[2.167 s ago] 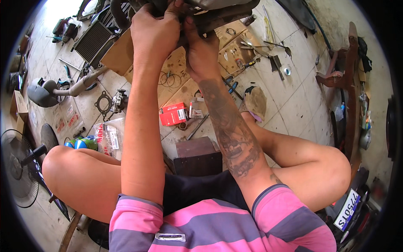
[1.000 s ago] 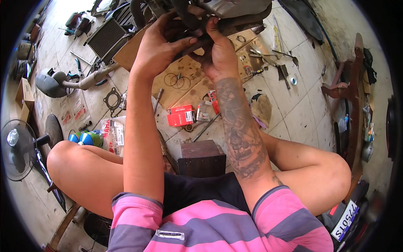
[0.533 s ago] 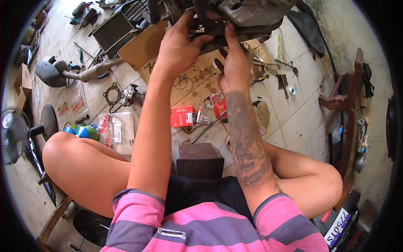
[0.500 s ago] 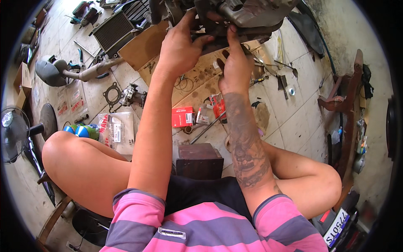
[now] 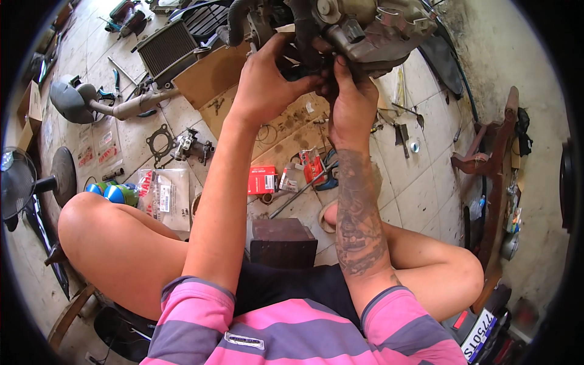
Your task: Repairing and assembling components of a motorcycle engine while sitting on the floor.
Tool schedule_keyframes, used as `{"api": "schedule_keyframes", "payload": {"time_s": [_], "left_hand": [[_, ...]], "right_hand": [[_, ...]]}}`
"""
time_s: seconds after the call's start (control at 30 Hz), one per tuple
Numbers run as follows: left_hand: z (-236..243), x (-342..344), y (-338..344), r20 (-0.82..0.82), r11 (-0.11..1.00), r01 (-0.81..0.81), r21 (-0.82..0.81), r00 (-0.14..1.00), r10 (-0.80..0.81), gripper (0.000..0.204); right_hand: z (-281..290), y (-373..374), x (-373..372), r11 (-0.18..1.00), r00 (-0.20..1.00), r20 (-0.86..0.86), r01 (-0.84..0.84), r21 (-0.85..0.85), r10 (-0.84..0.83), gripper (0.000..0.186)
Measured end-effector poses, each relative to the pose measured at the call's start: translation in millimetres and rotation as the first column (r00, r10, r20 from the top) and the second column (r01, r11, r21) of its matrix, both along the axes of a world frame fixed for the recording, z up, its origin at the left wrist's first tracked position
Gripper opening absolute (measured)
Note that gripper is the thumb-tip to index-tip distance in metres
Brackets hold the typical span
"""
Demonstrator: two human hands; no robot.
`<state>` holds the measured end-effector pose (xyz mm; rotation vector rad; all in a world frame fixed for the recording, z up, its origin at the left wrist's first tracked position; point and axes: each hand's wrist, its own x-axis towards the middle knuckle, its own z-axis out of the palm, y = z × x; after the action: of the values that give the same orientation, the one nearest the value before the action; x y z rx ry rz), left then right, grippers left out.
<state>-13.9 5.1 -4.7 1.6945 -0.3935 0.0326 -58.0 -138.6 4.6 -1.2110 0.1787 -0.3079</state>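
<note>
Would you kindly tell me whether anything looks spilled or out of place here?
Yes, the cardboard beneath the engine assembly looks darkly blotched, perhaps from drips, though I can't tell of what. A muffler and a red box also lie on the tiled floor, which looks untidy.

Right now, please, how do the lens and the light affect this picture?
Head view: fisheye distortion, with curved black borders at left and right; head view: the floor is brightest toward the upper left; head view: dark shadow beneath the engine part hides detail between the left hand and right hand.
</note>
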Motion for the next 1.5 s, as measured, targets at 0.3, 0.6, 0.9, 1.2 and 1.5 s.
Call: {"api": "schedule_keyframes", "payload": {"time_s": [0.3, 0.6, 0.9, 1.2, 1.5], "left_hand": [[-9, 0, -3, 0.358, 0.931, -0.274, 0.241, 0.917, 0.178, 0.074], [0, 0, -8, 0.221, 0.974, -0.191, 0.121, 0.962, 0.161, 0.055], [-4, 5, 1, 0.118, 0.988, 0.010, -0.155, 0.993, 0.008, 0.037], [18, 32, -1, 0.001, 0.954, 0.054, -0.296, 0.998, -0.056, 0.029], [-4, 56, 5, -0.097, 0.839, 0.170, -0.517, 0.962, -0.254, 0.032]], "right_hand": [[2, -15, 11, 0.971, 0.971, 0.120, -0.186, -0.153, 0.205, 0.025], [-15, -26, 18, 0.976, 0.965, 0.153, -0.216, 0.012, 0.212, 0.028], [-9, -32, 18, 0.960, 0.959, 0.100, -0.254, -0.121, 0.266, 0.028], [0, -24, 15, 0.981, 0.984, 0.056, -0.164, -0.105, 0.171, 0.028], [-6, -11, 9, 0.808, 0.985, 0.142, 0.006, -0.589, 0.097, 0.056]]}}
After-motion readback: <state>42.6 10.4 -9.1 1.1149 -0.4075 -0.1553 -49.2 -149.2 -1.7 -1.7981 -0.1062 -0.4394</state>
